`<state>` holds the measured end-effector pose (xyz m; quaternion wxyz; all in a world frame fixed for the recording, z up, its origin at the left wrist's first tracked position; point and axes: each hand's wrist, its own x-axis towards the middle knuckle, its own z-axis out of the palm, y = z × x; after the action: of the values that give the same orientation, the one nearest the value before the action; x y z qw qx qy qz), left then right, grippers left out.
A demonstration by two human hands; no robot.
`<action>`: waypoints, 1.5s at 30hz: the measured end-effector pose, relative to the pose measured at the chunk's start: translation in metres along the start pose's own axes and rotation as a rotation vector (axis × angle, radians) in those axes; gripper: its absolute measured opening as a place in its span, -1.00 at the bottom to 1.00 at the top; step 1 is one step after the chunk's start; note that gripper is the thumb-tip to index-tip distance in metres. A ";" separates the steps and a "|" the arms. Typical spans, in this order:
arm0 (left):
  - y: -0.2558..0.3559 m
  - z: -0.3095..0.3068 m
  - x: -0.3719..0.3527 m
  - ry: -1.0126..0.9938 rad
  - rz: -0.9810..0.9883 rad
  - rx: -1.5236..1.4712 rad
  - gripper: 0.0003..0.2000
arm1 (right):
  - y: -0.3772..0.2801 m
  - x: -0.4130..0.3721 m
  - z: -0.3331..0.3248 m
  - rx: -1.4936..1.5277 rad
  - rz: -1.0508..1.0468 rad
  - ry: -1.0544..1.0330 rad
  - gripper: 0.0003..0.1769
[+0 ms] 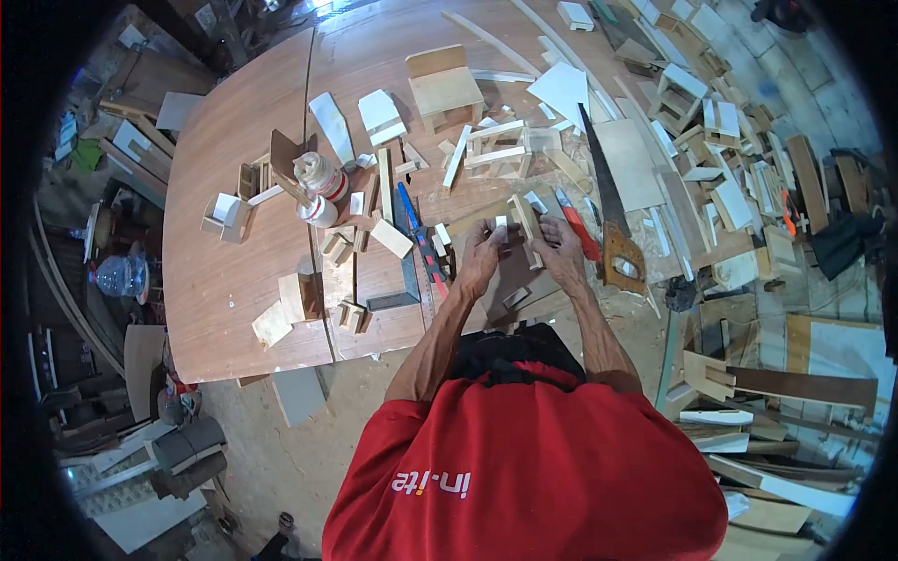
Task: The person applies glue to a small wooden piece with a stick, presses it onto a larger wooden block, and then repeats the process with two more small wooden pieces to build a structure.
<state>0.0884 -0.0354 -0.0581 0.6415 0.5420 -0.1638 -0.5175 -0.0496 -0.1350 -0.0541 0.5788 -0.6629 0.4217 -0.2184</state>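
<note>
Over the near edge of the table, my left hand [483, 249] pinches a small pale wood block [501, 222] with a white face. Close to its right, my right hand [561, 250] grips a short wooden strip [524, 230], held upright and tilted. The two pieces are close together between my hands. Beneath them lies a brownish board [510, 271]. Just past my right hand are a red-handled tool [578, 226] and a handsaw [619, 252] with a wooden handle. To the left of my left hand lies a blue and red bar-shaped tool [423, 241].
A glue-smeared jar [321, 176] and a white pot [318, 211] stand mid-table. Small wooden chair-like pieces [443, 86] and offcuts are scattered around. A metal try square [393, 300] lies near the front edge. Piled wood parts [720, 192] crowd the right side.
</note>
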 end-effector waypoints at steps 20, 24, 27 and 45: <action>0.003 -0.007 -0.015 0.216 0.014 0.112 -0.76 | 0.012 0.024 -0.021 -0.056 0.015 -0.132 -0.39; -0.003 -0.012 -0.013 0.236 0.045 0.218 -0.79 | 0.015 0.021 -0.015 -0.054 0.029 -0.122 -0.42; -0.003 -0.013 -0.015 0.233 0.072 0.234 -0.80 | 0.012 0.019 -0.017 -0.097 0.012 -0.168 -0.47; -0.006 -0.022 -0.019 0.141 0.029 0.267 -0.83 | 0.021 0.004 0.011 -0.648 -0.262 0.085 -0.65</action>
<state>0.0946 -0.0072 -0.0641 0.5811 0.6550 -0.1933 -0.4426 -0.0455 -0.1319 -0.0777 0.2873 -0.8510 0.4042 -0.1730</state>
